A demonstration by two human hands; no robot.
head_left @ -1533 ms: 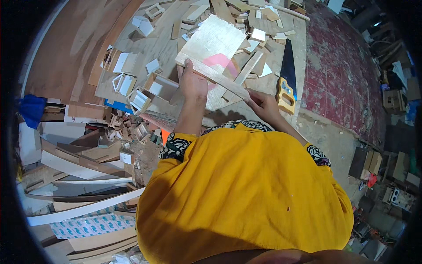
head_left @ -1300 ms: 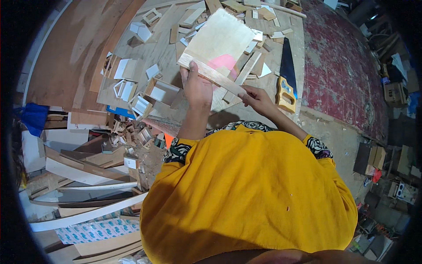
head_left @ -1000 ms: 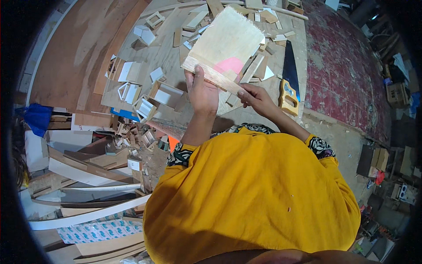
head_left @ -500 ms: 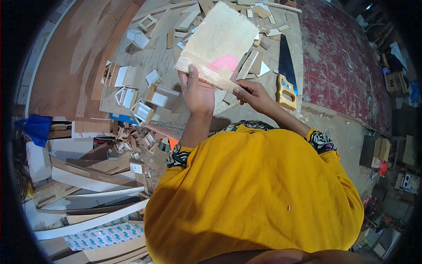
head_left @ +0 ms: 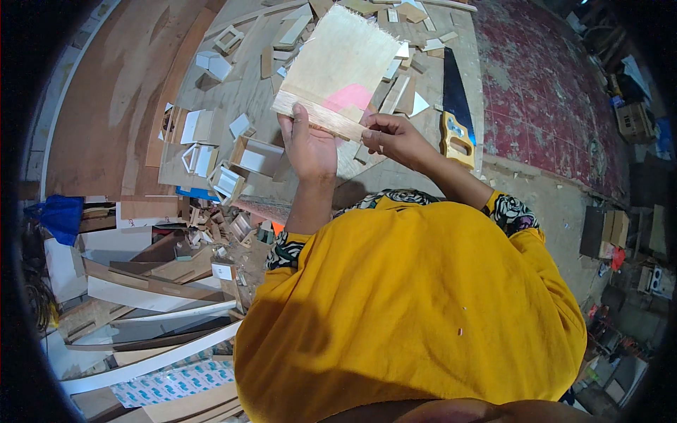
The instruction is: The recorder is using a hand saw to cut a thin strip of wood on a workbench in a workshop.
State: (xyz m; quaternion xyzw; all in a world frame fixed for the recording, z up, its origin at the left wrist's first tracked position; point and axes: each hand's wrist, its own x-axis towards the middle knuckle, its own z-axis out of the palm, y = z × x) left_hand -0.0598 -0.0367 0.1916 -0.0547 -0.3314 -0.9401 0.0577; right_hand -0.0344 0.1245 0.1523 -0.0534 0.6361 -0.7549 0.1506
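Pale wooden panel (head_left: 342, 60), frayed edge (head_left: 368, 25), pink patch (head_left: 348, 96).

From here I see a handsaw (head_left: 458, 109) on the surface (head_left: 233, 92), red flooring (head_left: 543, 99) to its right, a curved white strip (head_left: 155, 364) lower left.
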